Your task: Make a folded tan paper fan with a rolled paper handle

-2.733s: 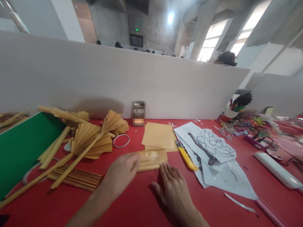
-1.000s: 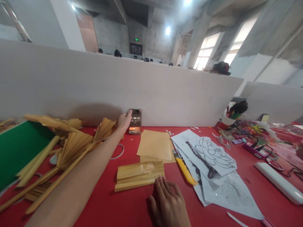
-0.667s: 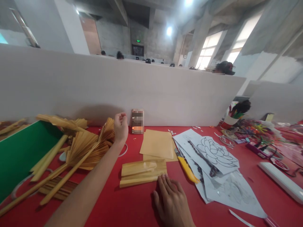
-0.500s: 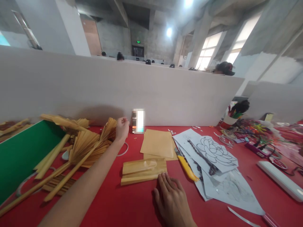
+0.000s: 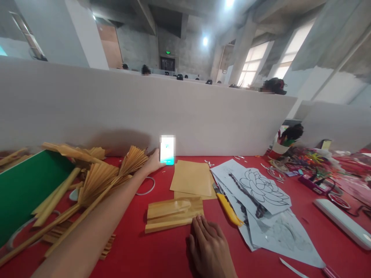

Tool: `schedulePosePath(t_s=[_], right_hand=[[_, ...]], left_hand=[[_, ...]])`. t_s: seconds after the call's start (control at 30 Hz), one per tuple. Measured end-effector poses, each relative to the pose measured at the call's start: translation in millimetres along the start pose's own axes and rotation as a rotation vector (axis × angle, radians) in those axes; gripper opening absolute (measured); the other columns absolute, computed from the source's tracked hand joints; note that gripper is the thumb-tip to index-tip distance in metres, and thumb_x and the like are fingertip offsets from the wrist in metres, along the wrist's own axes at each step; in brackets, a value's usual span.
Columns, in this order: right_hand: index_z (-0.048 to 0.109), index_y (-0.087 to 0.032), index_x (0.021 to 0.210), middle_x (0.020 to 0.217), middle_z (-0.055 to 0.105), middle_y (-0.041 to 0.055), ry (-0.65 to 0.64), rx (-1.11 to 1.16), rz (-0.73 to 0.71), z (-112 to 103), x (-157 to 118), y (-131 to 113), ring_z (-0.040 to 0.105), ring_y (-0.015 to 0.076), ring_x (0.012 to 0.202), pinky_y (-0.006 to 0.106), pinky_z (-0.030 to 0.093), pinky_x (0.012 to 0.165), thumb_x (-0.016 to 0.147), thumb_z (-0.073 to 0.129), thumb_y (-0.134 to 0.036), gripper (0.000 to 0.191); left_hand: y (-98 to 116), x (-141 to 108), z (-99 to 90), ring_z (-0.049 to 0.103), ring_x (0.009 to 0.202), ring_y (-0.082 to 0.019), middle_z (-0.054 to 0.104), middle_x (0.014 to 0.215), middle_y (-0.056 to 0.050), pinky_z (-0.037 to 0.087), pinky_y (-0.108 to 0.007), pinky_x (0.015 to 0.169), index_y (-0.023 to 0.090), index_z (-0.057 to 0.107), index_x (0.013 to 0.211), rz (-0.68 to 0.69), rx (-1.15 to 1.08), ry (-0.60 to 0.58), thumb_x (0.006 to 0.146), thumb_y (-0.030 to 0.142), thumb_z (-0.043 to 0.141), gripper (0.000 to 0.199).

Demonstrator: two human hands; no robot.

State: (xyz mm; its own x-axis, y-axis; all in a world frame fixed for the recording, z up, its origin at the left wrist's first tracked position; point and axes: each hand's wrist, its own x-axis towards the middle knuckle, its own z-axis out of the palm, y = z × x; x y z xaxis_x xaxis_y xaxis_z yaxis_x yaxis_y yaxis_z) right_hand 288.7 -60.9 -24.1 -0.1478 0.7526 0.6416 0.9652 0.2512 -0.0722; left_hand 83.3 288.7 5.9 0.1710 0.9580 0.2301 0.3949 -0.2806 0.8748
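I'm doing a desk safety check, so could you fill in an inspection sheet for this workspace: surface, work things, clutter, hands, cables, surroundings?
Surface: red tabletop, with white scraps toward the partition.
Job's things: lit phone upright before the partition; creased paper lying flat.
Clutter: pleated fans at left; paper sheets in the middle; yellow knife by the edge of the drawings; white case at right.
Hands: left hand at the phone's left edge, grip unclear; right hand palm down, fingertips at the creased paper's near right corner.
Cables: dark cord at far right; its ends cannot be told.
Surroundings: people's heads beyond the partition; windows upper right.
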Motion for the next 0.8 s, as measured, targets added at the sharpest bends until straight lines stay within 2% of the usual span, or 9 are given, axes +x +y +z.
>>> schedulePosePath(t_s=[0.23,0.43,0.67,0.73,0.8], right_hand=[[0.064,-0.015,0.129,0.122,0.078,0.0118,0.016,-0.003,-0.029,-1,1,3,0.075,0.0274,0.112,0.040,0.052,0.092,0.098,0.046,-0.018,0.035],[0.064,-0.014,0.128,0.122,0.078,0.0128,0.014,-0.005,-0.032,-2,3,2,0.075,0.0280,0.112,0.040,0.053,0.091,0.097,0.047,-0.016,0.035],[0.064,-0.013,0.127,0.123,0.077,0.0139,0.014,-0.014,-0.015,1,1,1,0.075,0.0285,0.109,0.041,0.054,0.090,0.096,0.046,-0.016,0.036],[0.064,-0.013,0.126,0.122,0.077,0.0137,0.018,-0.017,-0.016,1,1,1,0.076,0.0286,0.108,0.041,0.054,0.090,0.096,0.046,-0.016,0.035],[0.065,-0.012,0.125,0.122,0.077,0.0141,0.022,-0.022,-0.013,2,1,1,0.076,0.0289,0.108,0.042,0.054,0.090,0.096,0.046,-0.016,0.035]], left_hand=[[-5,3,6.8,0.073,0.093,-0.033,0.077,0.092,-0.008,0.056,-0.040,0.081,0.023,0.061,0.090,-0.001,-0.077,0.019,0.053,0.030,0.092,0.049],[1,6,14.5,0.074,0.094,-0.030,0.078,0.097,-0.008,0.056,-0.039,0.083,0.022,0.062,0.098,-0.009,-0.176,0.088,0.055,0.037,0.092,0.054],[5,6,17.1,0.072,0.097,-0.032,0.077,0.095,-0.008,0.055,-0.040,0.084,0.021,0.064,0.094,-0.067,-0.271,0.159,0.054,0.033,0.097,0.053],[7,7,19.7,0.071,0.100,-0.031,0.077,0.099,-0.009,0.056,-0.040,0.084,0.020,0.067,0.097,-0.089,-0.312,0.185,0.061,0.036,0.096,0.049],[11,12,23.0,0.070,0.102,-0.029,0.075,0.108,-0.010,0.058,-0.041,0.085,0.017,0.068,0.107,-0.113,-0.362,0.219,0.077,0.039,0.088,0.042]])
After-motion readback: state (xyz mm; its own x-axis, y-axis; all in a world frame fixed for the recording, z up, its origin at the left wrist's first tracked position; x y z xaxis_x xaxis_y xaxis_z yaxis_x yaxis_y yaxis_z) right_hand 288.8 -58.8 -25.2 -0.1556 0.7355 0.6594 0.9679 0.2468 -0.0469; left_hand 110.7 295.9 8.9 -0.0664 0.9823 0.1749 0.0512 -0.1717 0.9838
